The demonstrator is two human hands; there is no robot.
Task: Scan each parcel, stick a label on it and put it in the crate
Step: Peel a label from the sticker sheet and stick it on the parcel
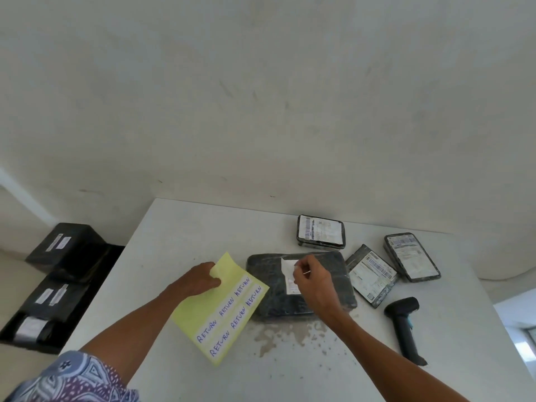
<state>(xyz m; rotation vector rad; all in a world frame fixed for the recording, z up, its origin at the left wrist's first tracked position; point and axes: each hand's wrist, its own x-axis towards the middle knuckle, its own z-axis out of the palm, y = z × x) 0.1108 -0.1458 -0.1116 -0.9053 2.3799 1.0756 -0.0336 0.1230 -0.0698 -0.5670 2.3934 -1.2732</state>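
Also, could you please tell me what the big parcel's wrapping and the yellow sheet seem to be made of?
Big parcel: likely black plastic film, glossy and wrinkled, catching light. Yellow sheet: thin paper, probably label backing, matte, its top corner curling above the left hand.

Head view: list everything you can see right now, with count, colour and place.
table: 1, white-grey, centre
big parcel: 1, black, mid-table
label: 1, white, on top of the big parcel
small parcels: 3, black with white shipping labels, table's far right
scanner: 1, black, lying on the table, near right
sheet: 1, yellow, strips reading RETURN, left of the big parcel
crate: 1, black, on the floor left of the table
crated parcels: about 3, black, in the crate
sleeve: 1, blue patterned, bottom left
left hand: pinches the sheet's top
right hand: pinches the label
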